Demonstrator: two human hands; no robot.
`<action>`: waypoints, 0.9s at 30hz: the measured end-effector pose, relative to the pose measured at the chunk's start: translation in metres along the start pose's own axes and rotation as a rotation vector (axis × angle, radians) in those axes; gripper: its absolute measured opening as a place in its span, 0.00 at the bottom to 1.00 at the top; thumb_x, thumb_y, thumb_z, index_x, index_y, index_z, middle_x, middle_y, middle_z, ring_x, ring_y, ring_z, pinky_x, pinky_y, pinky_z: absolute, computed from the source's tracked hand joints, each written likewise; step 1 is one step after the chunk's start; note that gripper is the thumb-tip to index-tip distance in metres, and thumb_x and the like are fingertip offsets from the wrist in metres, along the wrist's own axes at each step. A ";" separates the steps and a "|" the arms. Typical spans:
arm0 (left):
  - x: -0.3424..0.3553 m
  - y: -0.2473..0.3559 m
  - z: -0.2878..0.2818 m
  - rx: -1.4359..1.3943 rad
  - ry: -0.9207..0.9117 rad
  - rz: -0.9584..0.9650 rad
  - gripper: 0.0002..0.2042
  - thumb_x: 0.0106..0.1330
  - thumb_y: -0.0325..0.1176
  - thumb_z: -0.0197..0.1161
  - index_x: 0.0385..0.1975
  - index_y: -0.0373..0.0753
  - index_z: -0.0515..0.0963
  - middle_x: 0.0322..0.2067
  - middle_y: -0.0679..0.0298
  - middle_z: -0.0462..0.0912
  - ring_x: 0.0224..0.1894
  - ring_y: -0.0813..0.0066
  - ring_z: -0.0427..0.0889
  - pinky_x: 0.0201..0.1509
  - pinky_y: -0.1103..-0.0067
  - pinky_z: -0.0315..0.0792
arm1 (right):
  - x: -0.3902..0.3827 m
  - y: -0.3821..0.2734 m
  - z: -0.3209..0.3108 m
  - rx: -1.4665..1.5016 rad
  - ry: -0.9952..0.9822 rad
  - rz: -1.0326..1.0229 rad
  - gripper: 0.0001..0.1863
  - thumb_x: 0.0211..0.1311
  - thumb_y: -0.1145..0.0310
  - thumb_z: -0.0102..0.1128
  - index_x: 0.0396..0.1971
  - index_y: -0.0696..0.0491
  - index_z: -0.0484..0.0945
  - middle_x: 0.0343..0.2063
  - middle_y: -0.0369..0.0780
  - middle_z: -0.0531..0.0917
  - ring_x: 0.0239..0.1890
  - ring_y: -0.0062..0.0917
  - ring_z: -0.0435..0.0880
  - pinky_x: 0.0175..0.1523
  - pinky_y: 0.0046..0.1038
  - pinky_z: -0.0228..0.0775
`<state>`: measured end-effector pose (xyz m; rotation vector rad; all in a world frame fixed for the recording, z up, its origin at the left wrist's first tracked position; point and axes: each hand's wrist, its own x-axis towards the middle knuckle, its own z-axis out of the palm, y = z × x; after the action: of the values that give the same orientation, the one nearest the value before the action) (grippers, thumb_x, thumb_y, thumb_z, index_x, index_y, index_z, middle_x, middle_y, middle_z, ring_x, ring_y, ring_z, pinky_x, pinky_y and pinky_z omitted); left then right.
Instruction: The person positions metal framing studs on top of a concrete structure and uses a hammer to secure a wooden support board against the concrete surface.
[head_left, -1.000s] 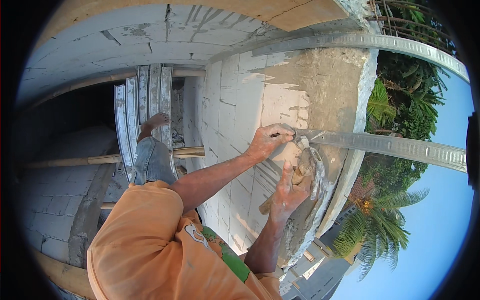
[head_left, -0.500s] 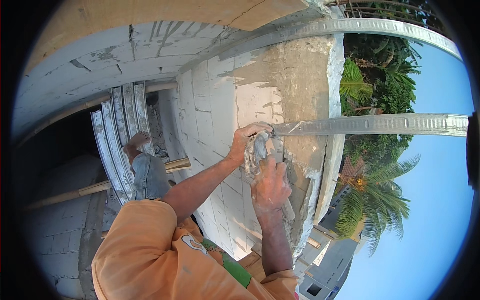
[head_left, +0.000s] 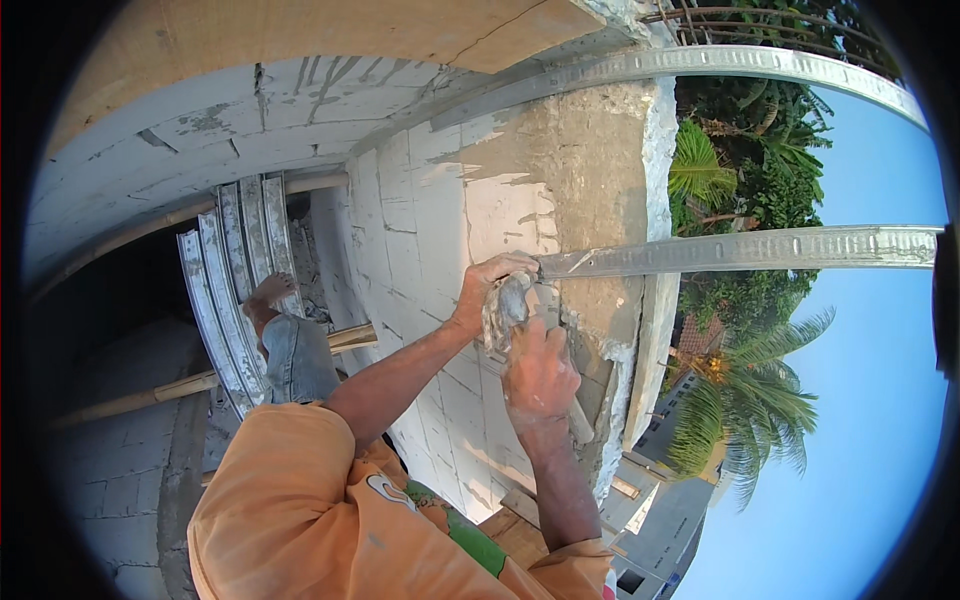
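My left hand [head_left: 489, 283] is closed, its fingertips at the near end of a metal channel [head_left: 740, 252]. What lies under those fingers is hidden. Just below it, my right hand [head_left: 541, 368] is wrapped round a hand tool [head_left: 514, 300] caked with grey mortar. The tool's rounded grey end rests close to my left hand, and a pale shaft shows past the right hand's lower side. I cannot make out the tool's exact kind. Both hands are in front of the pale block wall [head_left: 430, 300], beside a rough band of grey mortar [head_left: 600, 150].
A second metal channel [head_left: 740, 62] arches across the top right. My bare foot [head_left: 272, 290] stands on ribbed metal strips [head_left: 235, 235] laid over bamboo poles [head_left: 190, 387], with a dark gap beside them. Broken concrete edges [head_left: 657, 150] border the wall, with palms and sky beyond.
The view has shifted slightly, so the wall and channels sit a little differently. Both hands stay at the channel's end; the tool has hardly moved against them.
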<state>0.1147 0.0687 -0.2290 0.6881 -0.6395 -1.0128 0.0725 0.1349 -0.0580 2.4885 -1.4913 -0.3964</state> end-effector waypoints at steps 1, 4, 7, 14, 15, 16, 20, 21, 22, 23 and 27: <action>0.000 0.001 0.001 -0.005 -0.010 0.004 0.09 0.60 0.24 0.68 0.40 0.33 0.83 0.42 0.57 0.85 0.47 0.72 0.82 0.53 0.76 0.75 | 0.001 0.005 0.005 -0.054 -0.146 0.080 0.28 0.50 0.72 0.66 0.54 0.57 0.70 0.35 0.46 0.71 0.32 0.42 0.80 0.36 0.38 0.75; -0.001 -0.008 0.000 0.002 0.014 -0.007 0.10 0.59 0.25 0.69 0.40 0.33 0.84 0.42 0.57 0.85 0.47 0.69 0.82 0.53 0.75 0.75 | 0.002 -0.009 -0.011 0.064 -0.020 0.047 0.24 0.50 0.72 0.65 0.49 0.57 0.70 0.34 0.46 0.71 0.32 0.43 0.80 0.35 0.39 0.75; -0.001 -0.010 -0.001 -0.095 0.036 0.035 0.11 0.55 0.24 0.70 0.39 0.33 0.84 0.42 0.56 0.85 0.47 0.68 0.82 0.53 0.75 0.76 | 0.002 -0.023 -0.028 0.059 0.158 -0.087 0.21 0.56 0.66 0.65 0.47 0.59 0.72 0.30 0.43 0.72 0.30 0.35 0.82 0.33 0.32 0.78; 0.009 -0.006 -0.001 0.027 -0.004 0.032 0.07 0.60 0.24 0.67 0.39 0.34 0.84 0.42 0.57 0.85 0.46 0.69 0.83 0.52 0.75 0.76 | 0.014 0.001 -0.007 -0.024 -0.115 0.070 0.21 0.55 0.65 0.67 0.46 0.58 0.72 0.30 0.42 0.71 0.29 0.35 0.81 0.33 0.32 0.78; 0.005 -0.007 -0.001 0.033 -0.010 0.012 0.06 0.63 0.25 0.65 0.38 0.35 0.84 0.43 0.57 0.86 0.47 0.69 0.82 0.54 0.74 0.76 | 0.011 -0.006 -0.018 0.045 -0.073 0.010 0.23 0.53 0.67 0.67 0.47 0.57 0.70 0.31 0.44 0.71 0.31 0.40 0.81 0.34 0.37 0.77; 0.002 -0.009 -0.003 0.041 0.000 0.007 0.06 0.63 0.25 0.65 0.38 0.35 0.84 0.43 0.57 0.86 0.47 0.69 0.82 0.54 0.74 0.76 | 0.009 -0.012 -0.026 0.115 -0.031 -0.049 0.25 0.51 0.69 0.67 0.48 0.56 0.68 0.33 0.46 0.71 0.33 0.44 0.81 0.34 0.42 0.76; 0.002 -0.001 0.002 0.026 0.017 0.010 0.10 0.56 0.22 0.69 0.39 0.34 0.83 0.40 0.57 0.85 0.44 0.69 0.83 0.49 0.76 0.77 | 0.004 -0.019 -0.035 0.146 0.118 -0.015 0.16 0.55 0.67 0.66 0.40 0.55 0.71 0.31 0.44 0.72 0.32 0.39 0.82 0.35 0.36 0.80; 0.001 0.001 0.003 -0.006 0.031 -0.029 0.10 0.57 0.22 0.68 0.39 0.34 0.83 0.40 0.57 0.85 0.44 0.69 0.83 0.49 0.77 0.78 | 0.005 -0.011 -0.030 0.132 0.016 0.041 0.17 0.55 0.67 0.66 0.41 0.55 0.71 0.31 0.44 0.72 0.32 0.39 0.82 0.34 0.36 0.79; 0.000 -0.001 0.003 -0.007 0.033 -0.026 0.10 0.57 0.22 0.68 0.39 0.34 0.83 0.40 0.57 0.85 0.44 0.69 0.83 0.49 0.77 0.78 | 0.006 -0.006 -0.025 0.116 -0.087 0.097 0.17 0.55 0.67 0.66 0.42 0.55 0.72 0.31 0.44 0.72 0.32 0.39 0.82 0.34 0.36 0.78; 0.003 -0.004 0.002 0.049 0.015 0.039 0.10 0.57 0.22 0.68 0.39 0.33 0.83 0.41 0.58 0.85 0.44 0.70 0.83 0.48 0.77 0.78 | 0.008 -0.003 -0.021 0.111 -0.077 0.092 0.17 0.55 0.67 0.66 0.42 0.55 0.72 0.31 0.44 0.72 0.32 0.39 0.82 0.34 0.36 0.78; 0.002 -0.009 -0.001 0.115 -0.028 0.117 0.09 0.58 0.21 0.66 0.39 0.32 0.83 0.41 0.57 0.85 0.43 0.68 0.83 0.48 0.76 0.78 | 0.004 -0.005 -0.019 0.099 -0.096 0.097 0.27 0.51 0.69 0.68 0.50 0.56 0.68 0.36 0.46 0.74 0.32 0.43 0.81 0.33 0.40 0.77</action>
<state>0.1116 0.0637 -0.2367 0.7292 -0.7581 -0.8834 0.0853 0.1349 -0.0419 2.4910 -1.7014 -0.4407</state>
